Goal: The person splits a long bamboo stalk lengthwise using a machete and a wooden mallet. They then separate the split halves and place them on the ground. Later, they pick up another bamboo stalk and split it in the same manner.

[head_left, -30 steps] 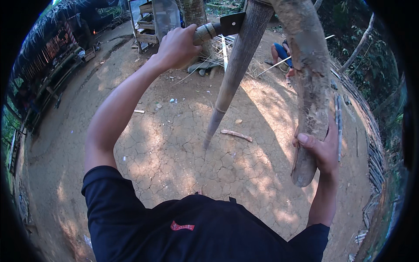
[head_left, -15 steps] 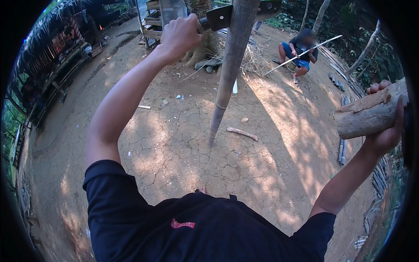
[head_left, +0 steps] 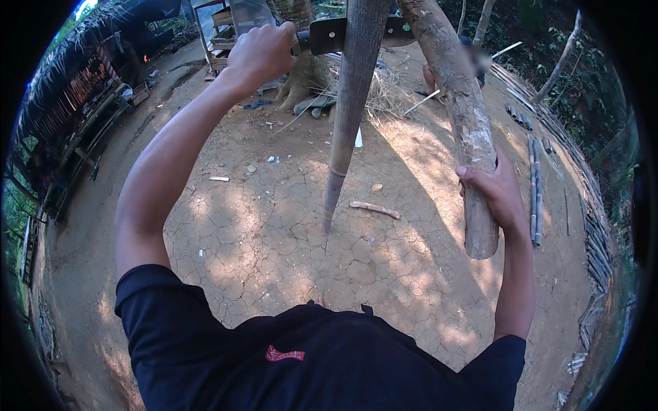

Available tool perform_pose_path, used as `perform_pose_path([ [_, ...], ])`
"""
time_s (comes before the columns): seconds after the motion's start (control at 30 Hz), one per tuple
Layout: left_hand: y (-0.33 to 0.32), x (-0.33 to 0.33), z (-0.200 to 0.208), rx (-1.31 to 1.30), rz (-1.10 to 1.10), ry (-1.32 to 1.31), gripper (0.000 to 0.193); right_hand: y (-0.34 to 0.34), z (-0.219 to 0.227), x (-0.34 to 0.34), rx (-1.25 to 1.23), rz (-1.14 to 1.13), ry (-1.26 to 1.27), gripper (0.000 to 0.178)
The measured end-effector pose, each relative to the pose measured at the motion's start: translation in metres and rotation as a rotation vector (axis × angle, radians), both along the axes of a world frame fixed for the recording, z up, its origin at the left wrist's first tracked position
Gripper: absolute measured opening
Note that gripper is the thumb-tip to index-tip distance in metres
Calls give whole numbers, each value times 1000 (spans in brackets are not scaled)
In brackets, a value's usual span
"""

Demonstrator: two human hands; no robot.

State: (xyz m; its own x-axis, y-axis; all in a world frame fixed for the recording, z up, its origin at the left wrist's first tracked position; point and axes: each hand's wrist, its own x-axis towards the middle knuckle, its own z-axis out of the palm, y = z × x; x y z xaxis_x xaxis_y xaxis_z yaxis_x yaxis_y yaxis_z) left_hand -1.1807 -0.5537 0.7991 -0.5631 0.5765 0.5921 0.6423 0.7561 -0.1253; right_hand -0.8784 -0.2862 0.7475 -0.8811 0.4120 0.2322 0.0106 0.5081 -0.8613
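Observation:
My left hand is closed around the handle of a dark, broad-bladed knife with holes in its blade. The blade lies level across a tall bamboo pole, whose lower end meets the ground; the pole covers the blade's middle. I cannot tell how deep the blade sits in the pole. In my right hand is a thick wooden log, gripped near its lower end. Its upper end leans left, close to the knife's far end, though contact cannot be made out.
Beyond the log crouches a person with a pale stick. On the cracked earth lies a short piece of wood. Bamboo lengths lie on the right. A thatched shelter stands at the left, near a tree trunk.
My right hand has swung the log inward from the far right, turning it upright beside the pole. My left hand, the knife and the pole have shifted slightly left in view.

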Motion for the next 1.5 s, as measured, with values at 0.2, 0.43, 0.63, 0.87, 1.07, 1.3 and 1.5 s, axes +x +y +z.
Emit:
perform_pose_path([
  [0.2,8,-4,0,14,-12,5,32,-4,49,6,-31,-55,482,57],
  [0.43,9,-6,4,-20,14,-6,30,8,-2,-11,280,-206,-16,84],
  [0.63,3,4,13,-131,-7,1,30,16,-24,6,-21,-4,-47,83],
  [0.87,-3,1,2,-63,27,17,25,28,47,17,-1,-111,589,56],
  [1.07,8,-1,-11,-104,41,-1,29,28,-21,-29,141,-183,353,77],
  [1.3,20,7,-56,2,-1,-61,30,30,-59,4,-57,19,-37,71],
  [1.5,25,25,-71,64,-26,-147,34,45,26,26,22,-108,521,55],
])
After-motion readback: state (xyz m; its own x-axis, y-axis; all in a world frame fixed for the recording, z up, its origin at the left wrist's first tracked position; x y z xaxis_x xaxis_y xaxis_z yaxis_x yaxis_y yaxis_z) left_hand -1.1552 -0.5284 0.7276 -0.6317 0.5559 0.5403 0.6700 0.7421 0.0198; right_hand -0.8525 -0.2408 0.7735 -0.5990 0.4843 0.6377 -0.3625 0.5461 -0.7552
